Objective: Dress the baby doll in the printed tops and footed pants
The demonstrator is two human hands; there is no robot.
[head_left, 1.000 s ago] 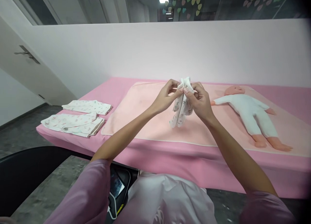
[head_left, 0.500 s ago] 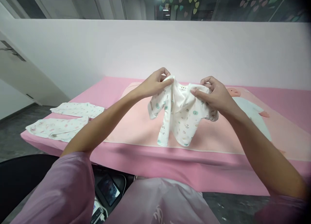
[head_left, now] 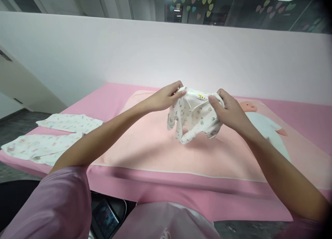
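Observation:
A small white baby shirt point(head_left: 193, 116) with a fine green and grey print hangs in the air between my hands, above a peach mat point(head_left: 145, 152). My left hand point(head_left: 172, 95) pinches it at one shoulder, thumb on top. At the other shoulder my right hand point(head_left: 225, 109) grips the cloth between thumb and fingers. The neckline faces me, and a yellow and white label point(head_left: 201, 97) shows inside it. Both sleeves dangle, one slanting across the front.
White printed baby trousers point(head_left: 38, 145) and another white printed garment point(head_left: 68, 122) lie at the left end of the pink-covered table point(head_left: 95, 97). A white wall point(head_left: 155, 52) rises behind. A dark-screened device point(head_left: 105, 218) sits below the front edge.
The shirt has swung and tipped, so its hem hangs higher and the neck label now shows. Both hands have lowered slightly in view. The camera view has shifted.

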